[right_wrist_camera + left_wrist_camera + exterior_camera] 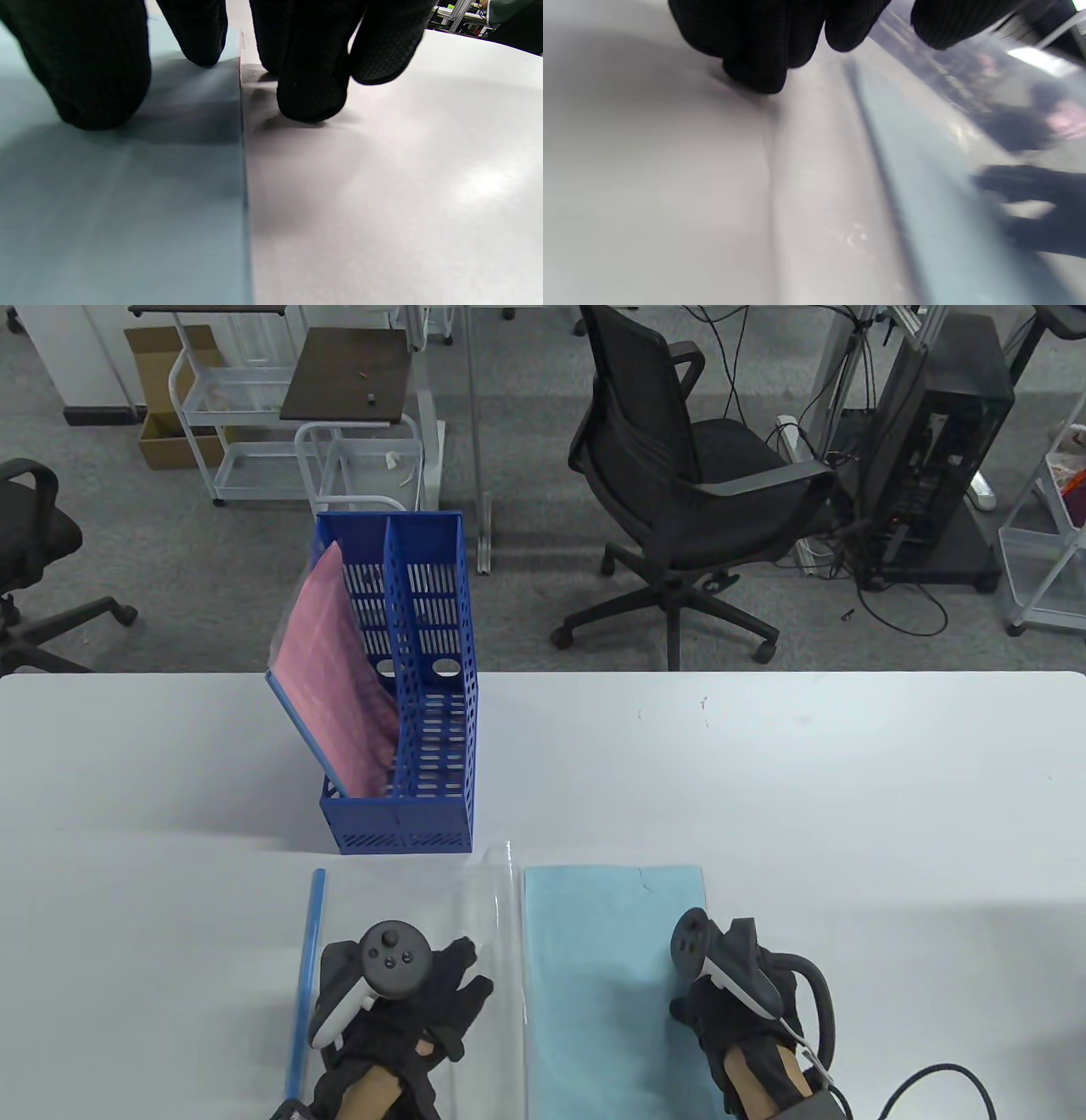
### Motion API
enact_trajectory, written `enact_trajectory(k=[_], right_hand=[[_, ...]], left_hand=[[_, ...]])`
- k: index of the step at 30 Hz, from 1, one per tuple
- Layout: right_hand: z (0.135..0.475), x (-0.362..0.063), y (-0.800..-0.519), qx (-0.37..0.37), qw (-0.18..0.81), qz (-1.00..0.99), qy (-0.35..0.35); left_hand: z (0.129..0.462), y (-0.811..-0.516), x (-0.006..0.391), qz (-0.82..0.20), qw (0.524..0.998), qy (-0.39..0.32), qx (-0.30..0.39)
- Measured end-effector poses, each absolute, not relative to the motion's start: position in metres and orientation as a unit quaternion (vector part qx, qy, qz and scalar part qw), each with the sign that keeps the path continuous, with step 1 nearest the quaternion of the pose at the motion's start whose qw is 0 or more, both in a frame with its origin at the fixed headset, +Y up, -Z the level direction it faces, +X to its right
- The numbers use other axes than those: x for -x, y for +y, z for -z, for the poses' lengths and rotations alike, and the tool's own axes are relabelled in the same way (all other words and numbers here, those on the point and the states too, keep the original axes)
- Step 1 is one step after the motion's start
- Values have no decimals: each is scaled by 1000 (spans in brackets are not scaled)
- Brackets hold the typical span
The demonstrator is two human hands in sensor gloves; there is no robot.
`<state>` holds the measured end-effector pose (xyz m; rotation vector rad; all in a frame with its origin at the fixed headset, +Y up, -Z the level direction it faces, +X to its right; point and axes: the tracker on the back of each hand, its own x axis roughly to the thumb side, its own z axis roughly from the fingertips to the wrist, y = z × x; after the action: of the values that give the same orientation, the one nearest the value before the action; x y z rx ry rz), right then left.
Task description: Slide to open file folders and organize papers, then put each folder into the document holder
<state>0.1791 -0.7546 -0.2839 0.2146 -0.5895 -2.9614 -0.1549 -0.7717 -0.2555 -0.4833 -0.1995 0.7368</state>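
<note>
A clear plastic folder (407, 899) lies flat near the front edge, its blue slide bar (307, 976) along its left side. My left hand (462, 997) rests on it with fingers spread flat; in the blurred left wrist view its fingertips (755, 72) touch the clear sheet (814, 190). Just right of the folder lies a stack of light blue paper (607, 967). My right hand (691, 1010) sits at the stack's right edge. Its fingertips (309, 97) straddle that edge, some on the blue paper (127, 203), some on the table (382, 190). Neither hand grips anything.
A blue two-slot document holder (424, 814) stands behind the folder, with a pink folder (339, 678) leaning in its left slot. The white table (806, 780) stretches to the right. Office chairs and carts stand beyond the far edge.
</note>
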Motion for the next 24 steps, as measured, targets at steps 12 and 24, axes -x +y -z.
enact_trajectory(k=[12,24], right_hand=[[284,-178,-756,-67,57,978,-190],[284,-174,-757,-60,68,981,-169]], left_hand=[[254,-774,141,-426,887,-45,173],[276,-779,78,-215,958,27,186]])
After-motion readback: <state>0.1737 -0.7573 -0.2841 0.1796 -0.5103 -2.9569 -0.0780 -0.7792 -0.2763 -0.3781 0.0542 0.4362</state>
